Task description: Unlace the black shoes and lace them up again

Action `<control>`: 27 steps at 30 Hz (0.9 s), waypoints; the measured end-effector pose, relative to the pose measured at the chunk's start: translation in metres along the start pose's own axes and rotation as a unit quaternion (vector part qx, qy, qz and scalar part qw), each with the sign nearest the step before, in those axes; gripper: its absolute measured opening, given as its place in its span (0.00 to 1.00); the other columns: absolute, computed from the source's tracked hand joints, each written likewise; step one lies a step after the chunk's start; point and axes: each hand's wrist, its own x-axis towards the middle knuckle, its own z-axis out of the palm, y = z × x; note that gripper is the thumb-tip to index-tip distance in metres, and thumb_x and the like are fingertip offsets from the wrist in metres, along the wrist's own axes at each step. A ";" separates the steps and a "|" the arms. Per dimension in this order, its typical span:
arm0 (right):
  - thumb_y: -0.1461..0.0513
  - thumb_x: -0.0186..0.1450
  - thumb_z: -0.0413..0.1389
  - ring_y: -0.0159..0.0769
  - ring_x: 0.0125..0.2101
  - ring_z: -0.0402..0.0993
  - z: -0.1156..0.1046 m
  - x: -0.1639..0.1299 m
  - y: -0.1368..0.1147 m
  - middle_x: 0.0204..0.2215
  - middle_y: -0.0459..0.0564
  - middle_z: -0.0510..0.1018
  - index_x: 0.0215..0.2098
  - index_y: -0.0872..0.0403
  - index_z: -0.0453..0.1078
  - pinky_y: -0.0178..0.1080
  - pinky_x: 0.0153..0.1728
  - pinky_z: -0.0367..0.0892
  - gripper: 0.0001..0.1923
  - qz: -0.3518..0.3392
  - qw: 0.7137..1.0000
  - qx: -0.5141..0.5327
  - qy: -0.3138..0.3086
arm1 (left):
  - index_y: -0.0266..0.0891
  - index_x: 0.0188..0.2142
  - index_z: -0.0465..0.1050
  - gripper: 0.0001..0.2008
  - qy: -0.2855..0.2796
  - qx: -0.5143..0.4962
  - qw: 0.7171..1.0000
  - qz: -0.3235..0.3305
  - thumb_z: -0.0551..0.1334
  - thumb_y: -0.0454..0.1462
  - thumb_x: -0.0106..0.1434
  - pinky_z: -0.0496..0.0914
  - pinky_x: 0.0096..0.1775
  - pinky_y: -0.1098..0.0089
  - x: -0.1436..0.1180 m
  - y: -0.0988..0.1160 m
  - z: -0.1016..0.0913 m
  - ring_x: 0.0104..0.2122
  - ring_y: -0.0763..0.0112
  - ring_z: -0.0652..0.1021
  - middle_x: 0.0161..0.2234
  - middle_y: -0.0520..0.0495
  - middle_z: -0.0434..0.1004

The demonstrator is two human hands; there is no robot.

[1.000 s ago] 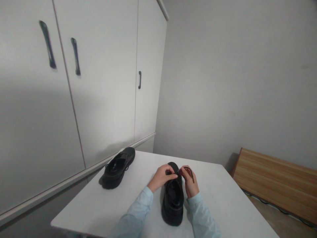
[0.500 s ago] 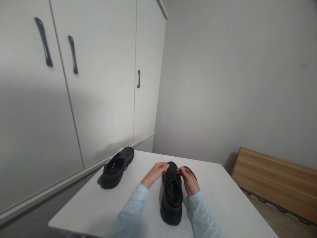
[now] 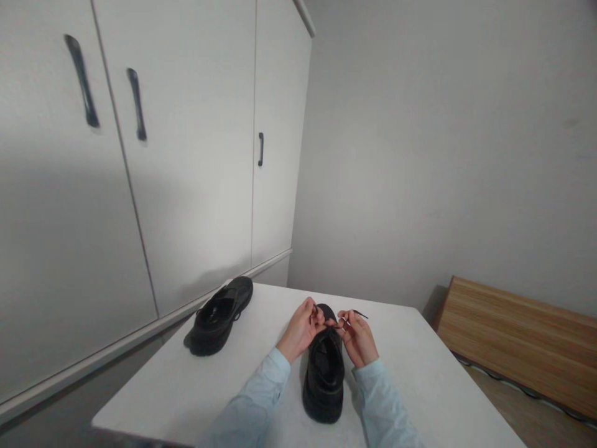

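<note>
Bare left hand (image 3: 298,331) moved inward to the thin dark shoelace (image 3: 360,314)

Half a second earlier the left hand had been beside the toe of the black lace-up shoe (image 3: 323,373); by this moment it had come in over the lacing, while the right hand (image 3: 358,339) had stayed close to the shoe's other side. The fingers of both hands were pinched together on the shoelace, the left on a strand curling above the toe, the right with a loose end poking out past its fingertips.

That shoe sat upright near the middle of the white flat table (image 3: 420,373), its toe towards the far edge. A second black lace-up shoe (image 3: 211,333) rested along the left edge, its toe at the far left corner. Beyond that corner stood a white panelled cabinet (image 3: 196,174) with dark handles; a wood-grain board (image 3: 522,342) leaned past the right edge.
</note>
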 end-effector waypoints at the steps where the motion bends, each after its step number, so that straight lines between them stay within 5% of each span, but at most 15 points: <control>1: 0.55 0.51 0.66 0.26 0.21 0.70 0.000 0.000 -0.001 0.25 0.45 0.76 0.23 0.56 0.71 0.35 0.29 0.73 0.13 -0.001 1.000 0.010 -0.004 | 0.39 0.27 0.56 0.19 -0.002 0.007 1.000 0.010 0.63 0.48 0.55 0.69 0.30 0.73 0.000 0.000 0.000 0.19 0.81 0.66 0.20 0.58 0.64; 9: 0.54 0.50 0.66 0.22 0.18 0.64 -0.010 0.002 -0.008 0.25 0.43 0.72 0.22 0.57 0.69 0.31 0.21 0.71 0.15 0.018 0.999 -0.032 0.002 | 0.40 0.28 0.53 0.18 -0.006 0.123 0.990 0.067 0.57 0.50 0.60 0.59 0.18 0.80 0.005 0.007 -0.011 0.14 0.84 0.54 0.17 0.60 0.59; 21: 0.58 0.46 0.69 0.20 0.13 0.59 -0.035 0.009 -0.001 0.13 0.42 0.66 0.17 0.59 0.69 0.26 0.15 0.63 0.16 0.164 0.984 -0.062 0.037 | 0.40 0.27 0.53 0.22 0.001 0.251 0.968 -0.014 0.58 0.54 0.56 0.54 0.16 0.81 0.011 0.014 -0.035 0.12 0.86 0.52 0.16 0.61 0.58; 27: 0.58 0.48 0.66 0.23 0.14 0.61 -0.035 0.009 0.000 0.13 0.43 0.66 0.18 0.58 0.68 0.28 0.16 0.65 0.14 0.154 0.980 -0.108 0.056 | 0.40 0.26 0.54 0.21 -0.008 0.304 0.952 -0.033 0.56 0.54 0.57 0.54 0.17 0.80 0.012 0.013 -0.040 0.11 0.85 0.54 0.16 0.61 0.60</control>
